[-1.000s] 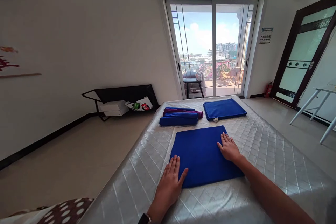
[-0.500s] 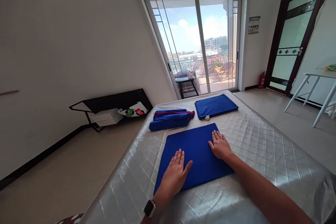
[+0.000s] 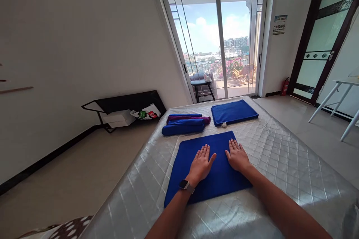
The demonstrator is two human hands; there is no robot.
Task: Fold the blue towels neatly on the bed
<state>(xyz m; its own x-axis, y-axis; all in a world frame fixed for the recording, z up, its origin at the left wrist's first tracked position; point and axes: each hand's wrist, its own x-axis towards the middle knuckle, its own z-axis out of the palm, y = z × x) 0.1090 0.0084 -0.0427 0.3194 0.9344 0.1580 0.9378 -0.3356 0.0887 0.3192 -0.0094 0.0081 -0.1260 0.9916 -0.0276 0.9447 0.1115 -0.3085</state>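
A folded blue cloth (image 3: 215,183) lies flat on the silvery quilted mattress (image 3: 280,157) in front of me. My left hand (image 3: 201,164), with a watch (image 3: 184,184) on the wrist, rests palm down near the middle of the cloth, its fingers stretched out. On the cloth's right edge my right hand (image 3: 237,155) lies flat as well, fingers extended. Farther back sits another folded blue cloth (image 3: 234,112) with a small white tag. To its left are rolled blue and purple cloths (image 3: 183,129) side by side.
Against the left wall stands a black-framed rack (image 3: 126,101) with white boxes (image 3: 119,118) and a printed bag (image 3: 147,112). Beyond the mattress is a sliding glass door (image 3: 218,41). At right are a white-legged table (image 3: 346,95) and a fire extinguisher (image 3: 284,86). Spotted fabric (image 3: 73,227) shows at lower left.
My left hand has slid from the cloth's left edge toward its middle, up and to the right. My right hand stays at the right edge. The camera view has shifted slightly.
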